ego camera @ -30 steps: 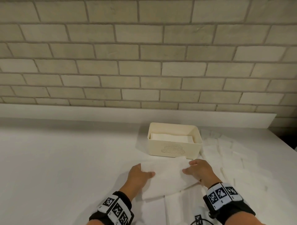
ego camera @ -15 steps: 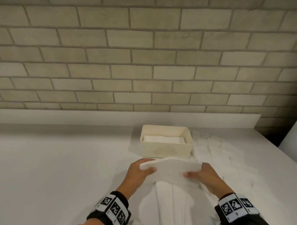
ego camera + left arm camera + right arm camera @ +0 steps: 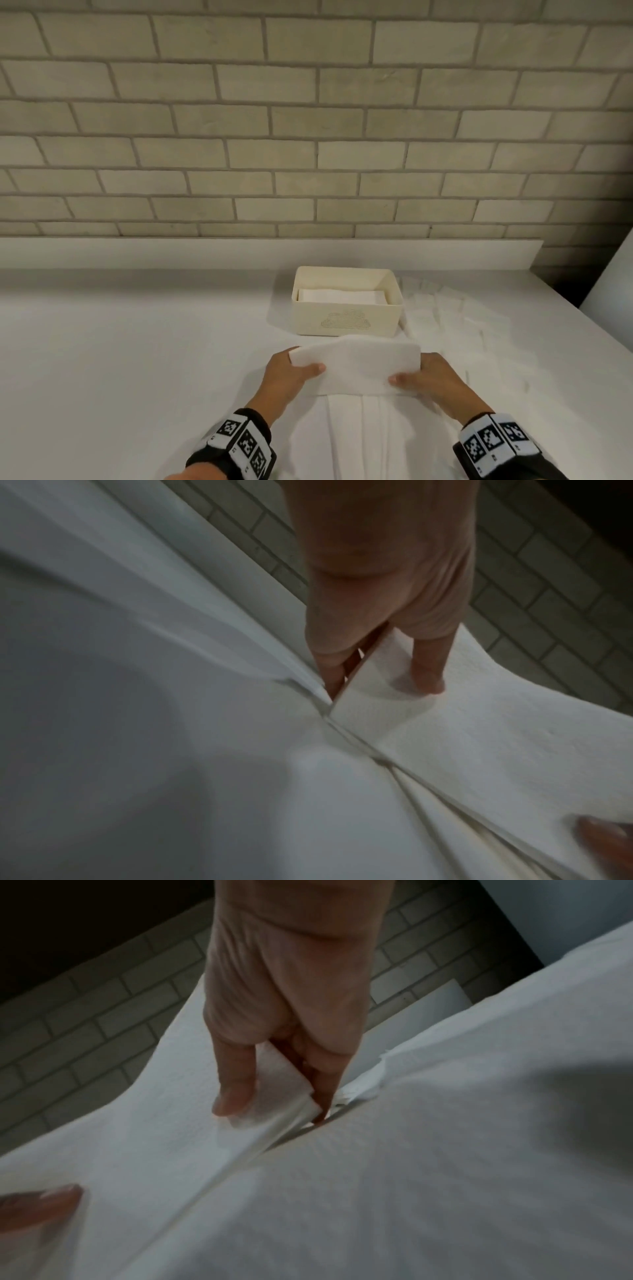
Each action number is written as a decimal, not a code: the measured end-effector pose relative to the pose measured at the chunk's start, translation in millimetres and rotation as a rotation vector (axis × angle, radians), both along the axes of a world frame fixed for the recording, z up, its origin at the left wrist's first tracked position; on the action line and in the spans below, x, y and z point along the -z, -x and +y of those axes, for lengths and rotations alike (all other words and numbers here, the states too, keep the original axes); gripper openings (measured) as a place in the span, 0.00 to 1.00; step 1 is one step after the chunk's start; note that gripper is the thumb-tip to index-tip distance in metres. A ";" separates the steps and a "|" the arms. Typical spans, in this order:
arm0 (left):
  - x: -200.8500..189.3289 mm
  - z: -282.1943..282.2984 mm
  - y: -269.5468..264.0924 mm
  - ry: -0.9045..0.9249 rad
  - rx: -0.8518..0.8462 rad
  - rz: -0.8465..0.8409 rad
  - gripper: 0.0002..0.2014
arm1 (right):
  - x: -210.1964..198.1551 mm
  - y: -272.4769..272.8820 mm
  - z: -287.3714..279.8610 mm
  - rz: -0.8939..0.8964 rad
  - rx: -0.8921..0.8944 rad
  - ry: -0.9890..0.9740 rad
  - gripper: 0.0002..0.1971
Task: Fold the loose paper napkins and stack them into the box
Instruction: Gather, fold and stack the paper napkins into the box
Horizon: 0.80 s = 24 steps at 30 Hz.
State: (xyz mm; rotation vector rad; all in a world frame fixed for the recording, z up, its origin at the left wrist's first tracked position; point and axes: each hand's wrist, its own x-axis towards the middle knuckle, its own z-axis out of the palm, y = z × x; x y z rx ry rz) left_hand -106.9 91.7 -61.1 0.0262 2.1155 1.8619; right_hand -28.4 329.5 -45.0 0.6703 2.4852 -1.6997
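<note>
A white paper napkin (image 3: 356, 368) arches in a fold between both hands, just in front of the cream box (image 3: 346, 320). My left hand (image 3: 291, 371) pinches its left end, thumb on top and fingers underneath. My right hand (image 3: 423, 377) pinches the right end the same way. In the left wrist view the napkin (image 3: 462, 737) bends over the left hand (image 3: 383, 674), and in the right wrist view the napkin (image 3: 147, 1123) is pinched by the right hand (image 3: 274, 1104). Folded napkins (image 3: 340, 296) lie stacked inside the box.
More loose white napkins (image 3: 455, 315) are spread over the white counter (image 3: 120, 359) to the right of the box, and others (image 3: 356, 438) lie under my wrists. A brick wall (image 3: 308, 137) backs the counter. The counter's right edge (image 3: 582, 308) lies close by.
Both hands lifted the napkin off the pile, brought its edge over into an arched fold, and now hold it a little lower and wider, thumbs on top.
</note>
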 end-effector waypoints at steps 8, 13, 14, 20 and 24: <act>-60.4 7.8 4.3 0.287 0.203 0.421 0.30 | -77.2 11.0 -37.4 0.321 -0.146 -0.252 0.06; -64.9 24.9 -6.1 -0.283 0.132 0.174 0.16 | -84.9 14.7 -40.3 0.499 -0.107 0.036 0.22; -60.7 25.9 -8.0 -0.425 0.120 0.099 0.16 | -77.5 14.5 -35.9 0.392 -0.156 -0.019 0.24; -33.6 16.0 -11.7 -0.620 0.072 -0.084 0.15 | -40.6 0.1 -6.9 0.113 -0.114 -0.079 0.07; -15.3 -4.5 -2.8 -0.268 0.111 0.006 0.14 | -31.8 -6.8 13.3 0.225 0.092 0.157 0.07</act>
